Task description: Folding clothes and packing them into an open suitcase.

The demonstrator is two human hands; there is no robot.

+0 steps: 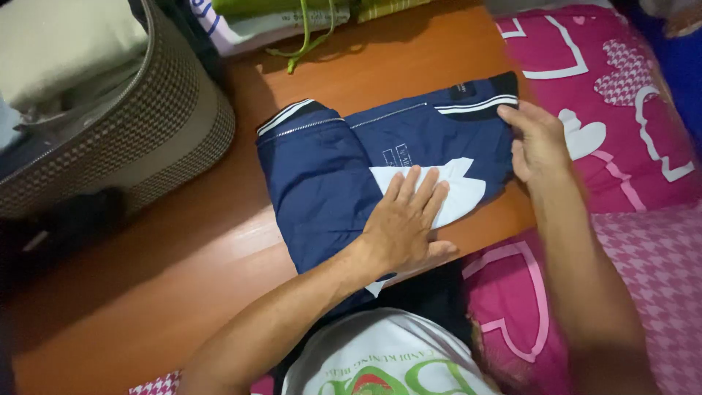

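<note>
Presently catalogued: one navy garment (322, 175), a jacket or shorts by its zips and white-and-black striped trim, lying partly folded on an orange-brown wooden floor (146, 292), between an open checked suitcase (175, 124) and a pink heart-patterned mattress (621, 146).

Left hand (406, 219): laid flat, fingers spread and extended, palm pressing on the garment's white panel near the middle; it grasped nothing.

Right hand (537, 139): fingers curled over the garment's far right edge, by the striped trim, pinching the cloth there.

Step in hand, as judged: a fold being made or smoothed, with the left hand as anchor and the right holding the edge. The next move would call for the pinched edge to be carried across evenly, the flat hand keeping the lower layer from sliding on the smooth wood.

Orientation: the garment's long axis ran left to right across the view, slightly tilted, the right end farther from the person; the striped trim ends pointed away, toward the top of the view.

Also present: folded clothes (285, 18) with a green cord, stacked beyond the garment; pale folded cloth inside the suitcase.
</note>
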